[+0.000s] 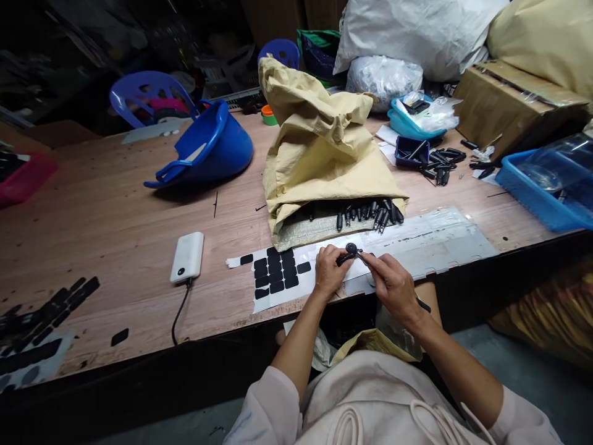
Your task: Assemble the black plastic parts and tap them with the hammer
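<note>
My left hand (330, 270) and my right hand (391, 285) meet at the table's front edge, both closed on a small black part (351, 251) with a round head. Just left of them lies a white backing sheet with several black adhesive pads (278, 272). Behind the hands a tan sack (319, 154) lies open, with several black cylindrical parts (370, 215) spilling from its mouth. A clear plastic sheet (430, 241) lies under and to the right of my hands.
A white power bank (187, 256) with a cable sits to the left. A tipped blue bucket (208, 148) lies behind it. More black pads (41, 321) are at far left. A blue tray (542, 185), cardboard box (504, 99) and small bins with black parts (430, 157) stand right.
</note>
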Motion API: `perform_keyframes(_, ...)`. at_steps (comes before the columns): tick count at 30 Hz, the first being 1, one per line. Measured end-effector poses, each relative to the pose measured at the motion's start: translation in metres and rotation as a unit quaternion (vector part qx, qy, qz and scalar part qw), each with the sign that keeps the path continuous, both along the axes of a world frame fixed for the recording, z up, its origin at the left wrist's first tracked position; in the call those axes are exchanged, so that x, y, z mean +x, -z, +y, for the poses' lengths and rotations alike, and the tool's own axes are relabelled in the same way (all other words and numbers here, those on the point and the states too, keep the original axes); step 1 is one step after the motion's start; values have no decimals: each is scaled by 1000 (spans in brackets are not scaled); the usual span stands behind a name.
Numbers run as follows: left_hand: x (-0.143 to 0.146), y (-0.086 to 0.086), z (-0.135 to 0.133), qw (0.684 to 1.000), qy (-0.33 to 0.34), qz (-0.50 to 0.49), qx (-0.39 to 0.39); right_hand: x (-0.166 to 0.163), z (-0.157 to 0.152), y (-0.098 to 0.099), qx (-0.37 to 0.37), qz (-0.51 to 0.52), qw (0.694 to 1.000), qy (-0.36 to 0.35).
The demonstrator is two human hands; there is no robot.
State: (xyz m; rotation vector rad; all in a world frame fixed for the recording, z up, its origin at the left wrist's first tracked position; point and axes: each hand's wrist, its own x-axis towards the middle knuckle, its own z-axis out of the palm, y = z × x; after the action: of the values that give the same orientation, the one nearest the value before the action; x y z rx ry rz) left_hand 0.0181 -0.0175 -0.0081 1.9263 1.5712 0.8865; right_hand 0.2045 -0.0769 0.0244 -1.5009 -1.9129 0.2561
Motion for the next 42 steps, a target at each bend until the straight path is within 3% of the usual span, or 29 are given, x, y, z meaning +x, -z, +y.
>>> perform_keyframes(5, 1, -1, 1, 1000, -7, -4, -8, 5, 0, 0, -10, -70, 997, 8)
perform_keyframes(11, 1, -2, 0, 1000, 0, 2, -4, 13, 1, -8, 7, -30, 999, 35)
perform_keyframes(18, 2, -4, 1, 1000, -4, 7, -4, 19, 2, -5, -24, -9, 999, 45)
perform_keyframes(23, 2, -5, 0, 1000, 1, 8, -7, 46, 14, -10, 13, -17, 995, 100)
perform_keyframes(28, 2, -4, 1, 1000, 9, 12, -11, 86, 22, 7, 19, -133, 985, 112)
perform_keyframes(33, 1, -9, -1, 999, 42, 15, 2, 95, 26, 25, 41, -191, 973, 121)
perform_keyframes(37, -6, -11, -28, 995, 89, 28, 42, 90, 27, 27, 49, -204, 969, 131)
perform_keyframes(42, -15, 0, -97, 985, 125, 52, 107, 87, 26, 27, 50, -224, 962, 145)
